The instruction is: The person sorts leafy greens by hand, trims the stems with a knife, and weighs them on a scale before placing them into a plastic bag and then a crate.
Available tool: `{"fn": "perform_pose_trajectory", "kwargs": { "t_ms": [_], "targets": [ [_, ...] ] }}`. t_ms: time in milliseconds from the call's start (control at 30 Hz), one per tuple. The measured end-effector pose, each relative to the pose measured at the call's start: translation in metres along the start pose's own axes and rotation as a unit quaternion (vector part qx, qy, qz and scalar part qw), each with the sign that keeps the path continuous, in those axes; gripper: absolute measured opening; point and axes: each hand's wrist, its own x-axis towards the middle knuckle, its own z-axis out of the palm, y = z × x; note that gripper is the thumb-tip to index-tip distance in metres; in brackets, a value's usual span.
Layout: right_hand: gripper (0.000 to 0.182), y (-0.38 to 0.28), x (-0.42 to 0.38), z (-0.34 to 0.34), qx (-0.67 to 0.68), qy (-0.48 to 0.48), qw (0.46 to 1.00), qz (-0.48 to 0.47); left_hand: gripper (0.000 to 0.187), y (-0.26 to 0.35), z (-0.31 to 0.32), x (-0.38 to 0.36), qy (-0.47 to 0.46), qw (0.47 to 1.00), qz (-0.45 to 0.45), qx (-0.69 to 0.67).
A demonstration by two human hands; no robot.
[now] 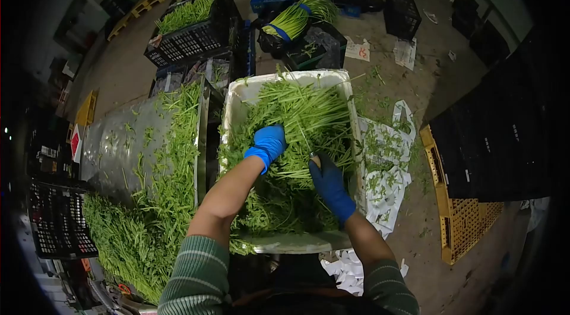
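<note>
A white foam box [355, 137] in front of me is heaped with leafy greens [297, 101], whose pale stalks point to the upper right. My left hand [268, 143], in a light blue glove, is closed on a bunch of these greens, its fingertips sunk among the leaves. In a darker blue glove, my right hand [330, 185] grips the light-coloured handle of a knife [314, 160]. The thin blade slants up and left across the stalks, right of my left hand.
Left of the box, a metal table [113, 143] carries loose greens [136, 238]. Crates of stalks [190, 12] and bundled greens [291, 18] stand beyond. White scraps [386, 184] litter the floor at right, near a yellow pallet [469, 226].
</note>
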Motion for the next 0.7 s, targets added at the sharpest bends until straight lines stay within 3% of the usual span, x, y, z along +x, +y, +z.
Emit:
{"fn": "perform_pose_trajectory", "kwargs": {
  "t_ms": [200,300,367,400,433,467,500,533,567,600,633,700],
  "targets": [
    [0.033,0.033,0.025,0.025,0.028,-0.065,0.997,-0.018,0.029,-0.007,0.016,0.003,0.005,1.0,0.011,-0.007],
    [0.036,0.039,0.048,0.036,-0.035,-0.106,0.994,-0.001,0.03,0.001,0.027,0.0,0.022,0.999,0.028,0.016],
    [0.04,0.048,0.063,0.06,-0.091,-0.08,0.993,0.002,0.028,0.001,0.03,0.009,0.025,0.999,0.018,0.03],
    [0.041,0.035,0.049,0.059,-0.139,-0.088,0.983,0.076,0.027,-0.004,0.025,0.013,0.022,0.998,0.031,0.044],
    [0.041,0.046,0.026,0.061,-0.116,-0.042,0.991,0.046,0.023,-0.018,0.041,0.025,0.099,0.992,0.04,0.06],
    [0.037,0.075,0.0,0.065,-0.195,-0.079,0.971,0.117,0.02,-0.033,0.014,0.021,0.115,0.993,-0.012,0.007],
    [0.036,0.091,-0.025,0.061,-0.134,-0.054,0.989,0.044,0.019,-0.053,-0.027,0.012,0.133,0.988,-0.065,-0.048],
    [0.037,0.092,-0.033,0.057,-0.144,-0.053,0.986,0.059,0.018,-0.078,-0.058,0.002,0.174,0.969,-0.073,-0.163],
    [0.037,0.09,-0.039,0.052,-0.156,-0.054,0.983,0.074,0.02,-0.103,-0.074,-0.009,0.064,0.87,-0.059,-0.485],
    [0.037,0.088,-0.041,0.043,-0.156,-0.065,0.984,0.053,0.021,-0.123,-0.087,-0.024,-0.044,0.664,-0.023,-0.746],
    [0.036,0.084,-0.037,0.038,-0.131,-0.036,0.99,0.023,0.018,-0.135,-0.091,-0.051,-0.032,0.587,-0.015,-0.809],
    [0.035,0.047,-0.034,0.049,-0.09,-0.028,0.995,-0.027,0.02,-0.149,-0.05,-0.08,-0.004,0.622,0.1,-0.776]
  ]
}}
